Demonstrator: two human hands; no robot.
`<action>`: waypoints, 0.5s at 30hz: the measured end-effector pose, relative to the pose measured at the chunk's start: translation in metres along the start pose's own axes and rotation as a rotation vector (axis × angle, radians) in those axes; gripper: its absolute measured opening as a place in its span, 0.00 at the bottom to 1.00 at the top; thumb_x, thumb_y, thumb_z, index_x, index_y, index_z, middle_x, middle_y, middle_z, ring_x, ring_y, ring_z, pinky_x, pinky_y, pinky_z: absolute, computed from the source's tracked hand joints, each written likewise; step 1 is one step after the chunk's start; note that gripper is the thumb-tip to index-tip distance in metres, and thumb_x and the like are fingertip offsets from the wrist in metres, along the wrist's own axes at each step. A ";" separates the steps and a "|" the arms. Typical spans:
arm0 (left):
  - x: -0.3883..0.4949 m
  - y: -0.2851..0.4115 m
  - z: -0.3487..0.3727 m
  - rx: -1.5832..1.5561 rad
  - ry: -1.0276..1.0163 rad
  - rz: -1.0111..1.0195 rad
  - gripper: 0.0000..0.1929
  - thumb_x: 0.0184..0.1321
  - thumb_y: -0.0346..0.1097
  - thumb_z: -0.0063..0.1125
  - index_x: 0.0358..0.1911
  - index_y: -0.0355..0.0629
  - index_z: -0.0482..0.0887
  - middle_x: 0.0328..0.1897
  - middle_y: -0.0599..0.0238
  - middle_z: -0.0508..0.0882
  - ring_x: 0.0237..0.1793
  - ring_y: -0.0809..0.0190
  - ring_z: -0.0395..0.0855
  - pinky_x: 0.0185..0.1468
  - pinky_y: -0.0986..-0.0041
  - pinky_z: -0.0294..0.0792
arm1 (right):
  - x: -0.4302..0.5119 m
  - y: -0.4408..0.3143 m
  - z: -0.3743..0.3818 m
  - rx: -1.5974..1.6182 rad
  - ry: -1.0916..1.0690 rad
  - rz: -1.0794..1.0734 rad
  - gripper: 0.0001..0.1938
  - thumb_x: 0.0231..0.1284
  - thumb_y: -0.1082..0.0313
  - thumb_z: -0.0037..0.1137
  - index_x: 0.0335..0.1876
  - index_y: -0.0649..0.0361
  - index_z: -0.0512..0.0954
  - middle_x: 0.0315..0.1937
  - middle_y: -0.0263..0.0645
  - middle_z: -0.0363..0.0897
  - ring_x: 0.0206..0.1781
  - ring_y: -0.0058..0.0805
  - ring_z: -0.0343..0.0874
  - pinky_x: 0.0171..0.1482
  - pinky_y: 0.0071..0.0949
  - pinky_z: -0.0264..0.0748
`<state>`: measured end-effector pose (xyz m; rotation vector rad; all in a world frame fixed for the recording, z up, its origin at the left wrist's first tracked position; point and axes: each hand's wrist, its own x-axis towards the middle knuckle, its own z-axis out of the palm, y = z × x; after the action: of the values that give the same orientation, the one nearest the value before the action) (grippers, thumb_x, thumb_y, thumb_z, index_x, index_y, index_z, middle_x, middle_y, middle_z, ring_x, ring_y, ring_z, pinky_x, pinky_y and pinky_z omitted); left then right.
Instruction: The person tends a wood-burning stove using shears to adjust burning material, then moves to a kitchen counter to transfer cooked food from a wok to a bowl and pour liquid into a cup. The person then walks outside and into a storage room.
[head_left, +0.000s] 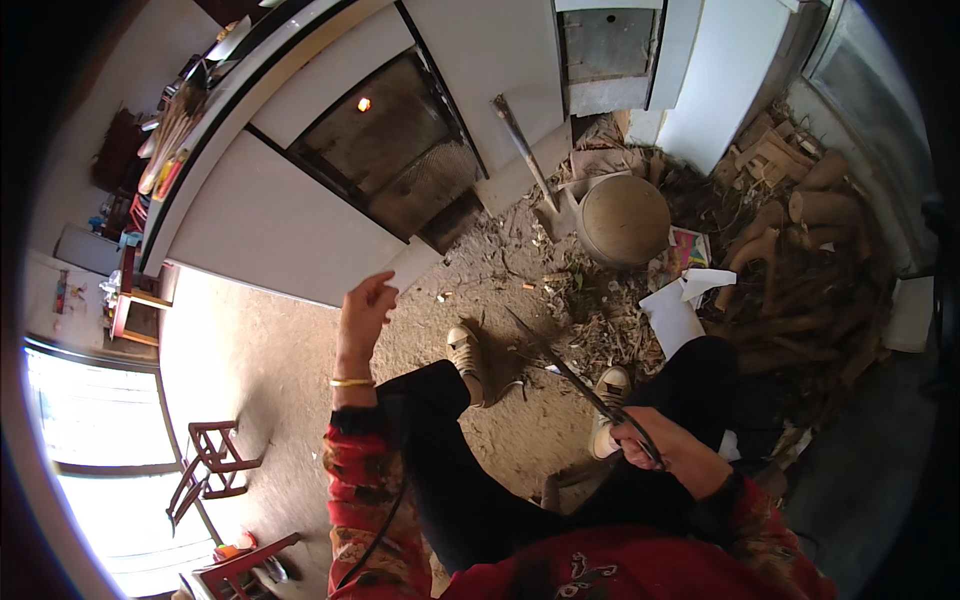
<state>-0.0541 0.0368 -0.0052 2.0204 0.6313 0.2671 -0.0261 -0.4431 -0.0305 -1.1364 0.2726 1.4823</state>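
Observation:
My left hand (366, 311), with a gold-coloured bangle at the wrist, is raised over the dirt floor near the white stove front (285, 225). Its fingers are loosely curled and nothing shows in them. In my right hand (651, 439) are the handles of long dark metal fire tongs (570, 375), which reach forward and left over my shoes. The tongs' tips are above the floor between my left shoe and the litter; whether they touch it I cannot tell. A small flame (364, 104) glows at the sooty metal stove door (382, 120).
A round stool (625, 217) stands ahead, beside a shovel (525, 150) leaning on the stove. Logs and branches (780, 262) are piled at the right, with white paper (673, 319) near them. Dry twigs litter the floor (442, 330). Wooden chairs (217, 457) stand at the left.

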 end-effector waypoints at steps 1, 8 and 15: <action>-0.015 -0.002 -0.006 0.115 -0.020 0.089 0.18 0.65 0.35 0.60 0.57 0.39 0.85 0.36 0.64 0.88 0.34 0.68 0.82 0.37 0.75 0.73 | 0.002 0.005 -0.001 -0.006 0.033 0.061 0.13 0.66 0.70 0.58 0.28 0.52 0.66 0.16 0.26 0.63 0.12 0.16 0.60 0.14 0.23 0.56; -0.142 -0.032 -0.028 0.482 -0.114 0.057 0.16 0.64 0.44 0.61 0.47 0.39 0.89 0.46 0.52 0.89 0.49 0.49 0.87 0.55 0.64 0.76 | 0.029 0.045 0.010 0.359 0.033 0.221 0.11 0.64 0.63 0.58 0.31 0.55 0.69 0.17 0.26 0.62 0.14 0.17 0.59 0.14 0.22 0.54; -0.175 -0.036 -0.037 0.459 0.115 -0.006 0.17 0.65 0.45 0.60 0.44 0.39 0.90 0.46 0.52 0.89 0.49 0.50 0.87 0.55 0.64 0.75 | 0.041 0.054 0.021 0.484 -0.074 0.186 0.10 0.62 0.62 0.59 0.32 0.56 0.70 0.15 0.23 0.61 0.15 0.16 0.65 0.14 0.19 0.53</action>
<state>-0.2288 -0.0152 -0.0053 2.4538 0.8284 0.2517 -0.0762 -0.4178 -0.0736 -0.6793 0.6606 1.5074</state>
